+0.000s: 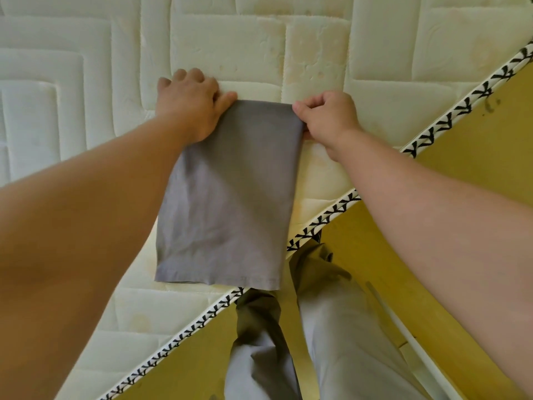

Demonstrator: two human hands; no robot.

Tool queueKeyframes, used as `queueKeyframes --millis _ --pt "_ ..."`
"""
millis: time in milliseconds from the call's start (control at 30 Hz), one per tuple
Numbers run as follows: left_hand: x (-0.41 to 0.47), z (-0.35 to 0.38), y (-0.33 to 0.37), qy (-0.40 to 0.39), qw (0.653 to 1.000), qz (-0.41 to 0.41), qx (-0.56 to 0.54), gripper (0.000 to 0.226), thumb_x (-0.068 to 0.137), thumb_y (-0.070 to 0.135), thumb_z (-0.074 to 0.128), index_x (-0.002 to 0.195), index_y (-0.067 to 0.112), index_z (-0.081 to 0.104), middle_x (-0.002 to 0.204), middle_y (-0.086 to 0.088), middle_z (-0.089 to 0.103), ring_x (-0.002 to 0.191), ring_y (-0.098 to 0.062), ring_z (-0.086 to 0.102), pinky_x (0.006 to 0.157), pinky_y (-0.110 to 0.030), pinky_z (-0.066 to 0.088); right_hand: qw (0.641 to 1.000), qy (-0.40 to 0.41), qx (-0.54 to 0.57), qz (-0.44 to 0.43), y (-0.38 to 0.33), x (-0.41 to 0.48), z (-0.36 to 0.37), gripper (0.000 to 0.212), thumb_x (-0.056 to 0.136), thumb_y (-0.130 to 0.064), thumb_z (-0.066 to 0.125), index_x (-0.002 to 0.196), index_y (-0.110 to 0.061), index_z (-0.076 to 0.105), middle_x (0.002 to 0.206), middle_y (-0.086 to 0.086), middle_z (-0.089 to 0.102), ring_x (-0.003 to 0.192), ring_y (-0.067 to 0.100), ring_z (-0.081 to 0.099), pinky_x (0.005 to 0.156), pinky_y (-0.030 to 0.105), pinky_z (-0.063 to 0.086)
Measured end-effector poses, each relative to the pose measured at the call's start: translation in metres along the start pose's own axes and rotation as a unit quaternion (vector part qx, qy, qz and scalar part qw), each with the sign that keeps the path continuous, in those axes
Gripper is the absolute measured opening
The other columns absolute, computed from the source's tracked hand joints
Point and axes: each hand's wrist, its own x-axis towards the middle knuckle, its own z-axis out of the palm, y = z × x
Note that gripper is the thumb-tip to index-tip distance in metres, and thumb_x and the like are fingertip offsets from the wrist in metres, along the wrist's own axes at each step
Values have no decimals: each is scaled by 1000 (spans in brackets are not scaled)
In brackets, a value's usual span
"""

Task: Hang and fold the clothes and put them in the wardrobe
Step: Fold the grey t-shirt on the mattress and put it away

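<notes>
My left hand (190, 102) sits at the far left corner of the grey cloth (227, 197). Its fingers are curled and the thumb pinches that corner. The grey cloth lies flat on the mattress (86, 82), folded into a long, neat shape. Its near end is close to the mattress edge (331, 215). I cannot tell what kind of clothing it is. My right hand (328, 119) is curled tight on the far right corner and pinches it too. So both hands hold the far end of the cloth. On the right is the yellow floor (461, 168), and my legs in grey trousers (331, 327) stand by the bed. I think the folding is partly done, and one more fold may be needed. Then the cloth must go in the wardrobe, which I cannot see. I see no hanger and no other clothes here.
</notes>
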Motion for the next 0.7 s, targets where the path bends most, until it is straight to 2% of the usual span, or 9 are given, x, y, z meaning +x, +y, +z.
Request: queueKeyframes --millis 67,167,267,433,500,567,633,700 --pt "3 0 -11 -10 999 0 34 77 97 70 9 96 17 66 98 -14 60 100 -36 51 92 -52 34 999 17 22 18 0 1 4 17 83 -24 78 77 -20 63 87 1 71 87 21 71 79 46 61" --pt "10 0 -13 -39 998 -7 50 83 94 73 4 83 20 66 79 -8 60 86 -32 51 92 -51 34 996 41 58 56 -2 2 8 15 81 -23 81 82 -17 67 91 2 72 89 20 70 84 43 60" --pt "11 5 -8 -26 998 -34 50 80 94 74 5 79 19 62 76 -8 58 83 -30 48 93 -52 33 994 50 70 69 -6 2 10 13 82 -22 80 82 -17 68 92 3 73 90 21 70 85 42 60" --pt "1 11 -9 30 997 -64 32 66 99 66 12 92 15 54 97 -16 59 101 -37 50 96 -52 32 998 51 17 39 -8 -2 6 18 83 -27 81 77 -19 65 88 0 72 88 18 70 85 40 59" --pt "-5 14 -7 69 993 -95 10 59 101 58 18 106 11 53 111 -17 56 110 -37 47 105 -51 29 998 62 3 33 -10 -5 7 20 83 -28 80 79 -18 63 87 -2 70 84 16 68 85 38 59" --pt "-19 18 0 143 984 -101 -35 46 102 47 25 116 11 50 126 -13 51 122 -34 43 117 -48 21 994 102 -38 -10 -12 -15 12 24 86 -30 76 92 -18 57 89 -4 65 79 10 62 85 32 54" --pt "-39 20 13 207 973 -60 -77 38 102 38 31 126 14 49 142 -8 45 137 -29 36 122 -46 11 969 163 -146 -115 -7 -33 25 33 91 -36 67 112 -15 53 108 2 62 92 15 59 86 30 48" --pt "-61 29 25 212 973 -13 -88 42 103 36 33 138 16 46 154 -7 38 147 -28 28 124 -46 8 909 208 -276 -232 7 -60 45 45 96 -41 54 131 -12 52 137 11 53 123 26 51 97 36 40"
